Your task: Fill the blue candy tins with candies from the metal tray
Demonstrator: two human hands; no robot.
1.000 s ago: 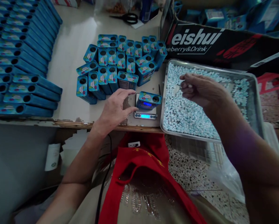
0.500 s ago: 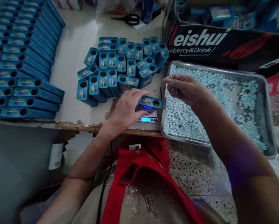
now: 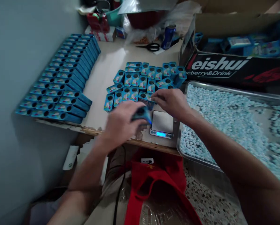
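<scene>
My left hand (image 3: 121, 123) is closed around a small blue candy box (image 3: 141, 113), blurred by motion, held up left of the digital scale (image 3: 162, 122). The scale's plate is bare and its display glows blue. My right hand (image 3: 169, 101) has its fingers pinched together at the right end of another blue candy box (image 3: 144, 97) standing in the group; whether they grip it or hold something small is hidden. Several upright blue boxes (image 3: 135, 78), each with a round hole in its top, stand behind both hands.
Rows of blue boxes (image 3: 67, 75) fill the table's left side. At right lies a metal tray (image 3: 202, 164) of pale blue candies (image 3: 214, 112). A black carton (image 3: 217, 67) of boxes stands behind it. Scissors (image 3: 151, 47) and a blue can (image 3: 169, 36) lie farther back.
My left hand has lifted the candy box off the scale and moved it left. My right hand has gone from over the tray to the standing boxes. The view has shifted left and up.
</scene>
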